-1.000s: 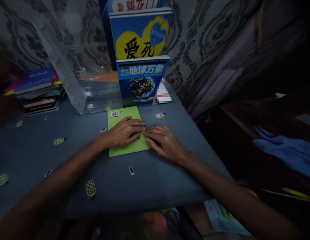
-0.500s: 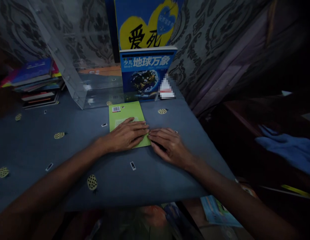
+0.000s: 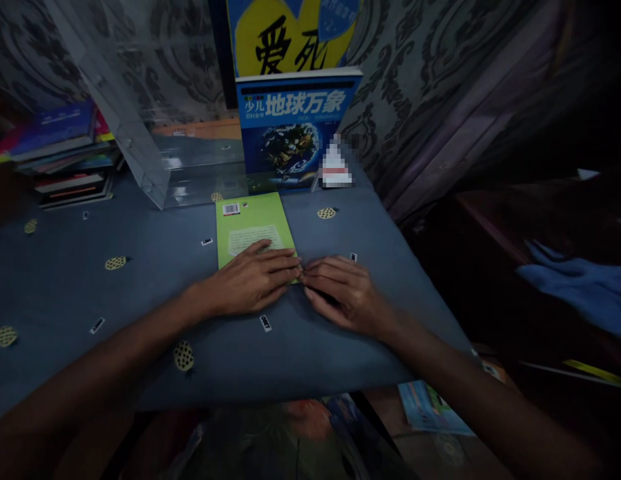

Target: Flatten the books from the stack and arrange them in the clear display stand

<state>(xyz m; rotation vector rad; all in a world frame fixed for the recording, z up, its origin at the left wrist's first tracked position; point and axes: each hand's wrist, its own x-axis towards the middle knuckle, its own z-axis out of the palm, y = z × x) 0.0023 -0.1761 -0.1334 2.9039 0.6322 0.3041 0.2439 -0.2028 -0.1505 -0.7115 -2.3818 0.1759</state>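
A green book [image 3: 253, 217] with a barcode and a block of text lies flat on the blue-grey tablecloth [image 3: 230, 373]. Across its lower part rests my left hand [image 3: 257, 277], palm down, fingers stretched to the right and the thumb a little apart. My right hand [image 3: 340, 290] is at the book's lower right corner, its fingers pressed together and meeting my left fingertips. Whether the right fingers pinch the book's edge is hidden. Behind the green book, a blue book with a globe [image 3: 290, 143] stands upright.
A yellow and blue book [image 3: 290, 40] stands behind the globe book. At the left are a clear plastic rack [image 3: 155, 160] and a stack of books [image 3: 65, 147]. A white pixelated object [image 3: 335, 167] stands right of the globe book. The table's right edge slopes down toward me.
My hands have slid slightly toward me relative to the green book, uncovering more of its printed text. The camera view has shifted a little.
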